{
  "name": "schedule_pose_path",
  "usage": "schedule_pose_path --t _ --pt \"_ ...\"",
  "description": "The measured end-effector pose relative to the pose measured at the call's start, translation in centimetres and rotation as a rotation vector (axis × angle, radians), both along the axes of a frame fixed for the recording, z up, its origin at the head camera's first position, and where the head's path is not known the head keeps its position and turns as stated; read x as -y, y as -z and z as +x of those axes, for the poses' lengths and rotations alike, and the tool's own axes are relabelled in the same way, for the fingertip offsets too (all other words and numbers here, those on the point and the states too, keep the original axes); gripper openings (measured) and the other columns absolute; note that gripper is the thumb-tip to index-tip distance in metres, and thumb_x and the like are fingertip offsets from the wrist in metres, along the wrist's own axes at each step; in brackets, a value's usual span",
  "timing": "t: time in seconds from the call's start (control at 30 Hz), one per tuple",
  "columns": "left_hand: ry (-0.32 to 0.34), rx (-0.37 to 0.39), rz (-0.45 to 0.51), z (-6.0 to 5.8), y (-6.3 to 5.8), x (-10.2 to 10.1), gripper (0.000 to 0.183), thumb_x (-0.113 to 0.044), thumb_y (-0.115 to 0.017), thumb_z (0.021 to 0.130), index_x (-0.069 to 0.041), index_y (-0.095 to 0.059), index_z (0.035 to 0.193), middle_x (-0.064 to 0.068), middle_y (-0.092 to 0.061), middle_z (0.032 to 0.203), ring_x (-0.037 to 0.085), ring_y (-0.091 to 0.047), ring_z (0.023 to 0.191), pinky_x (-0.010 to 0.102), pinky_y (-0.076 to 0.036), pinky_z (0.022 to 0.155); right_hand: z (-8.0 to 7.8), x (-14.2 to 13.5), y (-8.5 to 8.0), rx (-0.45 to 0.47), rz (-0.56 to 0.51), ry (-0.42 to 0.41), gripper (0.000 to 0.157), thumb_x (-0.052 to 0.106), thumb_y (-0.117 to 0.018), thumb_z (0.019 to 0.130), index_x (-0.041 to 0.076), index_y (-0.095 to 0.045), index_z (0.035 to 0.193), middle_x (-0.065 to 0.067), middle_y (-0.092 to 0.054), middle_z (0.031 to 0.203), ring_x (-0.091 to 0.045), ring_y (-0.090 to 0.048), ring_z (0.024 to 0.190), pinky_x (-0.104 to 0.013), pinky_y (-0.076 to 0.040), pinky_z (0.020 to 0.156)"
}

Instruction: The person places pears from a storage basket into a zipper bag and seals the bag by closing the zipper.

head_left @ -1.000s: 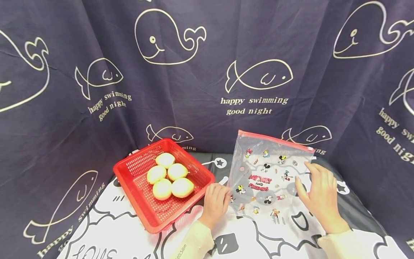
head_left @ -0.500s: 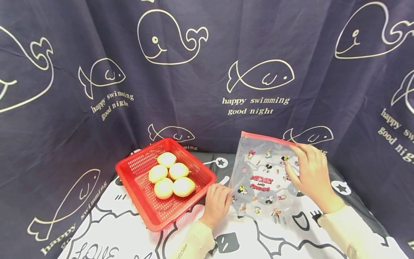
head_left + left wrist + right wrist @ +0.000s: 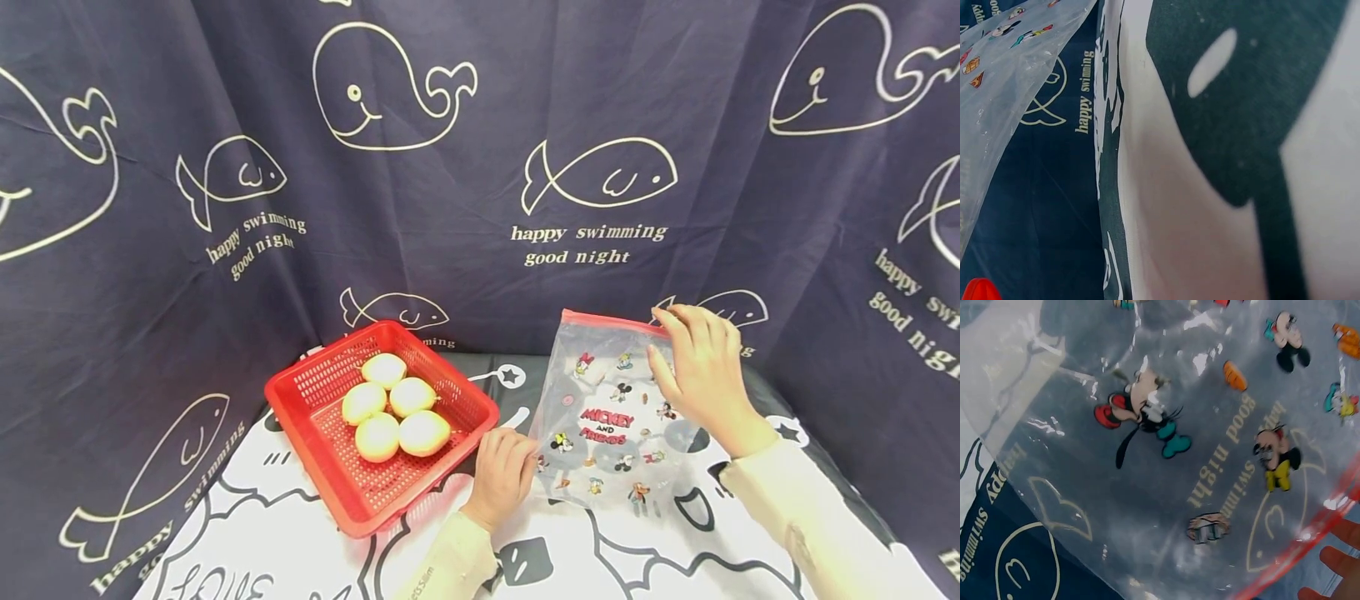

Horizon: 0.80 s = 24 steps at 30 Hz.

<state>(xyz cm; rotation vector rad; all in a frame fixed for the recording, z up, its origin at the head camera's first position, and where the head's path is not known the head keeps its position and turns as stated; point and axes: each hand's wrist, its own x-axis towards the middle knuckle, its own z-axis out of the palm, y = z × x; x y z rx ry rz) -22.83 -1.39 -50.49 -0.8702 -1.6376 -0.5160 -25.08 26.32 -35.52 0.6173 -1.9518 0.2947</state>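
Five yellow fruits [image 3: 377, 437] huddle in the red basket [image 3: 330, 379] left of the clear bag [image 3: 607, 417], its raised walls likely stopping them rolling. Next along, here's the left hand [image 3: 501, 471], fingers curled and pinching the bag's lower left edge, I'd say to steady floppy plastic. The bag itself slopes up between both hands, red zip strip [image 3: 611, 318] on top. Over to its upper right, the right hand [image 3: 701, 371], fingers bent at the strip, presumably to support that limp edge; whether they grip it, I can't tell. Under the bag, a white cloth [image 3: 555, 533] with black cartoon lines; behind it, a navy curtain [image 3: 480, 208] with whales, fish and "happy swimming good night".
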Motion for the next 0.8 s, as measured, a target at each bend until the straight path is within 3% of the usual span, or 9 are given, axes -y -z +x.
schedule_pose_path --t 0.3,0.5,0.8 --pt "0.019 -0.017 0.003 -0.05 0.10 -0.02 0.017 -0.015 -0.047 0.101 -0.008 -0.060 0.093 0.000 -0.058 0.084 0.021 -0.056 0.081 0.033 -0.043 0.074 -0.92 -0.73 0.28 0.067 0.005 0.005 0.040 0.031 -0.039 0.095 -0.003 -0.059 0.104 -0.022 -0.056 0.111 -0.047 -0.046 0.105 -0.064 -0.027 0.088" --pt "0.013 0.000 -0.003 0.08 0.04 0.06 0.018 -0.015 -0.046 0.102 -0.009 -0.060 0.093 0.000 -0.058 0.084 0.020 -0.056 0.081 0.033 -0.043 0.074 -1.12 -0.58 0.48 0.018 -0.007 -0.031 0.031 0.023 -0.040 0.093 -0.004 -0.056 0.092 -0.024 -0.060 0.105 -0.048 -0.049 0.099 -0.063 -0.029 0.085" --pt "-0.038 0.129 0.008 0.18 0.03 0.15 0.020 -0.020 -0.048 0.103 -0.010 -0.059 0.089 0.001 -0.056 0.082 0.021 -0.055 0.080 0.032 -0.042 0.072 -1.08 -0.35 -0.08 -0.032 0.024 -0.054 0.027 0.018 -0.043 0.093 -0.005 -0.056 0.091 -0.025 -0.061 0.103 -0.049 -0.052 0.095 -0.062 -0.033 0.081"
